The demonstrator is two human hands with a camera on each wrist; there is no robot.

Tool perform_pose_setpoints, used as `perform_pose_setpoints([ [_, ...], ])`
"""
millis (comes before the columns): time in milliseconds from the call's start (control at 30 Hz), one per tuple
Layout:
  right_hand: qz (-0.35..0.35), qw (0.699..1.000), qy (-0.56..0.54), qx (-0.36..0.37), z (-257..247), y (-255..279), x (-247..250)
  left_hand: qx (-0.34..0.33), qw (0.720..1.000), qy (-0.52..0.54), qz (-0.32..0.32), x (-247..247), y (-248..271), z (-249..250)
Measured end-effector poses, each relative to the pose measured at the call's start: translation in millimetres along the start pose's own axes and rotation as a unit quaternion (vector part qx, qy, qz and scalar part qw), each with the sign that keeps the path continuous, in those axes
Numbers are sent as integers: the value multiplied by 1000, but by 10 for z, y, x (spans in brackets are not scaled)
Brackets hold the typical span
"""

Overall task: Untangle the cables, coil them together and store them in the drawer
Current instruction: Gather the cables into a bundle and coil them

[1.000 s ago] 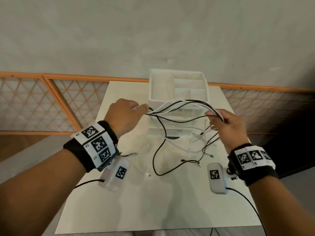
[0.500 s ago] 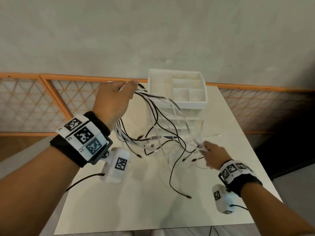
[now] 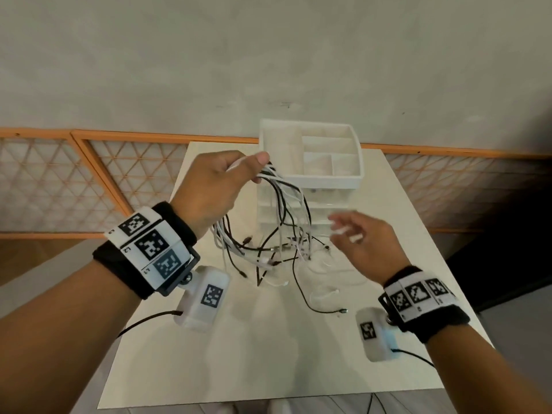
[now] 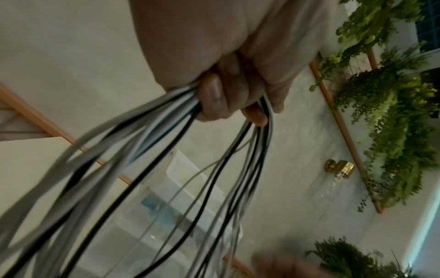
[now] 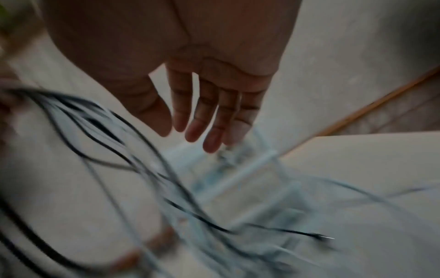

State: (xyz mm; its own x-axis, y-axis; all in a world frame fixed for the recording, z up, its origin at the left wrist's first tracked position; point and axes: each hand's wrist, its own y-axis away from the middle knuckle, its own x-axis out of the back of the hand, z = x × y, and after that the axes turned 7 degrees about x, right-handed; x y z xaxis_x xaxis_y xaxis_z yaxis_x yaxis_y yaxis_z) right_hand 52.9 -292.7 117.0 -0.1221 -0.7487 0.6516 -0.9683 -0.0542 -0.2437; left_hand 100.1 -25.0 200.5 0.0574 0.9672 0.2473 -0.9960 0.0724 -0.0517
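Observation:
My left hand [image 3: 236, 177] is raised over the table and grips a bundle of black and white cables [image 3: 283, 216] near its top. The left wrist view shows the fingers [image 4: 219, 97] curled round the cables [image 4: 166, 169]. The cables hang down in loops, and their plug ends trail on the table [image 3: 268, 339]. My right hand [image 3: 355, 234] hovers to the right of the hanging cables with its fingers [image 5: 207, 120] spread and nothing held. Behind the cables stands a white drawer unit [image 3: 310, 180] with clear drawers and an open divided tray on top.
The cream table's front edge [image 3: 298, 401] is close to me. An orange-framed lattice panel [image 3: 74, 180] runs along the wall behind the table. A loose black cable end [image 3: 343, 310] lies near my right wrist.
My right hand let go of the cables, dropped toward the table, and now has lifted beside the hanging strands. My left hand rose with the bundle, then came down and right a little.

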Motion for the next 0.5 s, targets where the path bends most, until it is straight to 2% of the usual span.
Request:
perform_pose_setpoints([
  [67, 31, 989, -123, 75, -444, -143, 38, 1, 998, -27, -51, -91, 61, 47],
  [167, 12, 983, -143, 115, -838, -268, 4, -5, 996, -59, -73, -180, 113, 77],
  [267, -28, 980, -158, 116, -861, -267, -33, -5, 997, -60, -57, -178, 153, 55],
  [400, -123, 968, -200, 85, -757, -207, -65, -3, 993, -70, -91, -198, 246, 26],
  [500, -175, 964, -192, 63, -609, -179, -127, -7, 993, -74, -89, -190, 255, 13],
])
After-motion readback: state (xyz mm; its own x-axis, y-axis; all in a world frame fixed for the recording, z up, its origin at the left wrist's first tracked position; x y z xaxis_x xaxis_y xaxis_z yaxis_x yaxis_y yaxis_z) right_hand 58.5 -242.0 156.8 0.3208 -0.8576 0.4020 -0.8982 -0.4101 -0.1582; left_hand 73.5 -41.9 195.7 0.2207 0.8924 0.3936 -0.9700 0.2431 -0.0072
